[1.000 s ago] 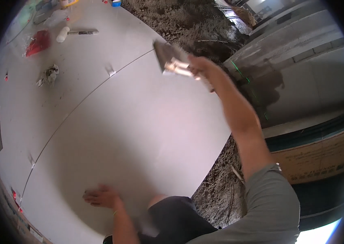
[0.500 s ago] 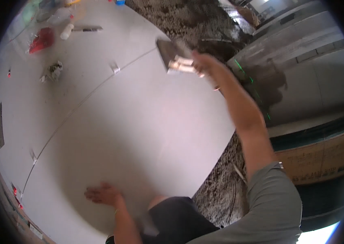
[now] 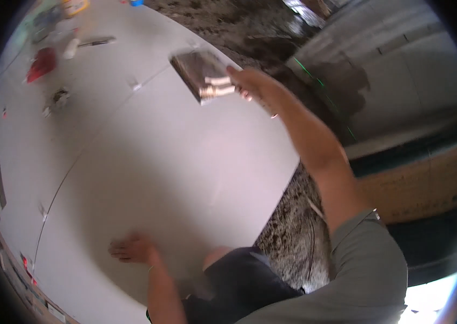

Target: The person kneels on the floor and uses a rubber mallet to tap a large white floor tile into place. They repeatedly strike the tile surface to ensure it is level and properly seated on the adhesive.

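Observation:
My right hand (image 3: 249,85), arm stretched far forward, is closed round the handle of a flat rectangular trowel (image 3: 196,67). Its broad blade looks dark and shiny, and motion smears it slightly. The trowel is over the far right part of a large pale floor tile (image 3: 207,173); whether it touches the tile I cannot tell. Close to my knee, my left hand (image 3: 134,248) lies flat on the same tile with fingers stretched out and nothing in them.
Bare rough mortar (image 3: 298,227) borders the tile on the right. Small pale clips (image 3: 137,86) stand in the tile joint. Far left lie a red bag (image 3: 42,63), a white roller-like piece (image 3: 71,48) and a crumpled lump (image 3: 61,97). Cardboard boxes (image 3: 412,183) stand at right.
The trowel has moved a little left over the tile, and its blade has turned to show more of its face. My left hand stays flat on the tile. The whole view has shifted slightly.

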`<state>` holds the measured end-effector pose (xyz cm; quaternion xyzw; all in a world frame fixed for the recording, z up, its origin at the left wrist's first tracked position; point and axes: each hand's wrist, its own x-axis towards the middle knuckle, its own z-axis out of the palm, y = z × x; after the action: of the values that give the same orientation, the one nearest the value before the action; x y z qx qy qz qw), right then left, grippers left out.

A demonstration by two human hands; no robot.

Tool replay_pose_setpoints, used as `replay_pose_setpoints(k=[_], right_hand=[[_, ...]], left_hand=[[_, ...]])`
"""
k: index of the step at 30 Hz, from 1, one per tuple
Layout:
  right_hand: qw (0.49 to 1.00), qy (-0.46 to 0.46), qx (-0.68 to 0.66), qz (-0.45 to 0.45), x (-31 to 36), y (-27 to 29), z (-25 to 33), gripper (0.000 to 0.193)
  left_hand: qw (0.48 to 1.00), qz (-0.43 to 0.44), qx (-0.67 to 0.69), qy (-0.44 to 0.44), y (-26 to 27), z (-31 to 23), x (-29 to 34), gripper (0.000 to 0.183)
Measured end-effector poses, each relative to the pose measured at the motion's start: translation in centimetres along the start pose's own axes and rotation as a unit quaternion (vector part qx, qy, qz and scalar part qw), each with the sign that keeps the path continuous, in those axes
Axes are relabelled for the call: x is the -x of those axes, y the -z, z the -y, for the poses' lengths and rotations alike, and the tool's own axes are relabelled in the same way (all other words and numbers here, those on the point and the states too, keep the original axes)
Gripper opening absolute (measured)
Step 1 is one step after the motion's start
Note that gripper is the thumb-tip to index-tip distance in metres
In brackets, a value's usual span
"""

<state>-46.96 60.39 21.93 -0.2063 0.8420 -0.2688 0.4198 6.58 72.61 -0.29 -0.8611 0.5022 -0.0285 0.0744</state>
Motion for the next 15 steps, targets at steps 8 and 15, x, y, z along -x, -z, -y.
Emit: replay_pose_setpoints(k=[8, 15], right_hand=[[0.865, 0.114, 0.038, -0.487, 17.1, -0.5, -23.5, 0.048], [0.967, -0.086, -0.092, -0.220, 15.0, 16.7, -28.8, 0.071]], left_hand=[[0.997, 0.003, -0.073, 0.004, -1.9, 0.1, -0.5, 0.076], [0.997, -0.070, -0.017, -0.026, -3.0, 0.8, -0.4, 0.072]])
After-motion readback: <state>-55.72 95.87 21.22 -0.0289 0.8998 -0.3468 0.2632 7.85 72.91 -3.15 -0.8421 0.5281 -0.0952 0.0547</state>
